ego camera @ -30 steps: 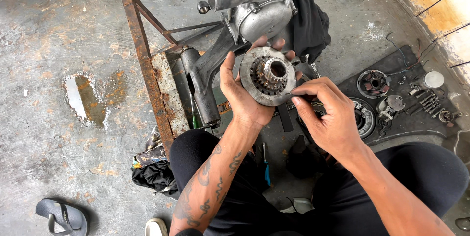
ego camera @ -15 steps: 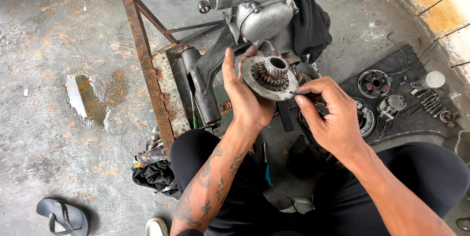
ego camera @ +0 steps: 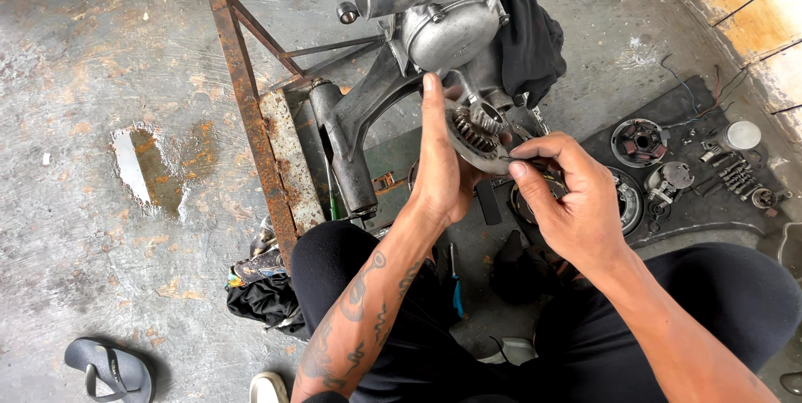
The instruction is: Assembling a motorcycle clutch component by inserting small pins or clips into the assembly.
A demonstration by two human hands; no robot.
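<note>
Your left hand [ego camera: 443, 173] clamps the toothed clutch hub [ego camera: 476, 137] from behind, tilted almost edge-on to you, just below the grey engine casing [ego camera: 451, 31]. Your right hand [ego camera: 568, 198] pinches a thin wire-like piece [ego camera: 516, 158] against the hub's near rim (too small to identify). The rusty steel stand [ego camera: 251, 111] hems in your left; small engine parts crowd the dark mat [ego camera: 735, 207] on your right. Bare concrete floor [ego camera: 100, 60] opens beyond the stand.
</note>
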